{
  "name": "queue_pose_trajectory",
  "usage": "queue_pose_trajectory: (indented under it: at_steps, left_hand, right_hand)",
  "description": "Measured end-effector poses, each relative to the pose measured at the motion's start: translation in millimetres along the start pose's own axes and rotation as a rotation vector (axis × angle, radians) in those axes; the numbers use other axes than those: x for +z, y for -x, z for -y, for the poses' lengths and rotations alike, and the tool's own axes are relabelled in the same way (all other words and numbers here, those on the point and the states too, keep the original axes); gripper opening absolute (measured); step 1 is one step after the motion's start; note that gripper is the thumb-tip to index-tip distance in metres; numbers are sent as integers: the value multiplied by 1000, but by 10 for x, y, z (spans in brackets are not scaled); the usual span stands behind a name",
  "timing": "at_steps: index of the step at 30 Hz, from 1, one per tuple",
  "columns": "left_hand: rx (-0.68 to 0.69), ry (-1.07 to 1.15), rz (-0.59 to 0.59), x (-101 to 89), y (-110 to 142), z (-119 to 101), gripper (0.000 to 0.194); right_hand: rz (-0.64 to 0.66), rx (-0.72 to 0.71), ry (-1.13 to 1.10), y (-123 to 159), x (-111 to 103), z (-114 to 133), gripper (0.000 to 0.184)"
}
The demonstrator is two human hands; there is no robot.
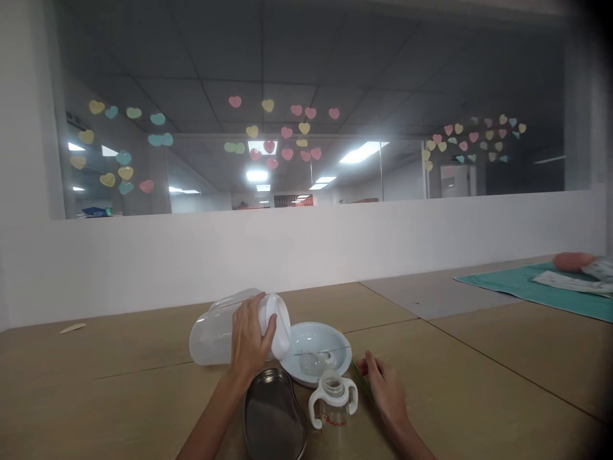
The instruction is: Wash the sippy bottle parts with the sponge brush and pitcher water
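Observation:
My left hand [249,335] grips a translucent plastic pitcher [213,337] near its white lid [279,327]. The pitcher is tipped on its side, lid end toward the white bowl [343,332]. In the bowl lie a clear dome-shaped piece [312,363] and a small white part. Just in front stands a clear baby bottle [334,414] with two white handles and an uncovered mouth. My right hand [384,385] is to the right of the bottle, fingers pinched together beside a thin greenish strip. Whether they hold that strip is hard to make out.
A steel kidney dish [274,415] sits left of the bottle, below my left forearm. A teal cloth [517,291] with a doll-like pinkish object [575,260] lies at the far right. A small pale flat piece [73,328] is at left. A white wall [306,249] with a window rises behind.

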State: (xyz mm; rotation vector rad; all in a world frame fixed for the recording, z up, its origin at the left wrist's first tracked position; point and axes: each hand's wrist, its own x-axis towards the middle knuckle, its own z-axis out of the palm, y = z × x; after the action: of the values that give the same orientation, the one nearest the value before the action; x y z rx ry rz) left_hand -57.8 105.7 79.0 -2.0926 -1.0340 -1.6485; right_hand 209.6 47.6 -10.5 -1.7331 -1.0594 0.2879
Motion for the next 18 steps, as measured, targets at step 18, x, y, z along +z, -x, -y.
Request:
queue_pose_trajectory:
  at_steps: [18]
  left_hand:
    - [-26, 333, -16, -398, -41, -741, 42]
  right_hand:
    - [-20, -15, 7, 28, -24, 57, 54]
